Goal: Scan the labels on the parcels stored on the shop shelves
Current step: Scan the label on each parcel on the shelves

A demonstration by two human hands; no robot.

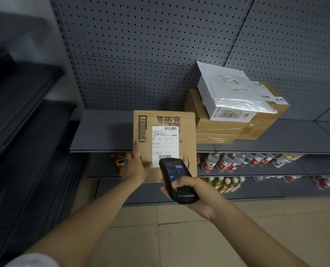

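A flat cardboard parcel (185,147) with a white shipping label (165,144) is tilted off the front edge of the grey shelf (102,132). My left hand (136,166) grips its lower left corner, thumb on the front face. My right hand (195,193) holds a black handheld scanner (174,176) with a lit screen, its top end right below the label's lower barcode. To the right, a stack of brown boxes (227,130) lies on the shelf with a white bagged parcel (229,93) on top.
A grey pegboard back panel (141,54) rises behind the shelf. Lower shelves hold water bottles (237,161), juice bottles (225,185) and snack packs (119,160). Dark shelving (25,132) stands at the left. Beige floor tiles (179,237) lie below.
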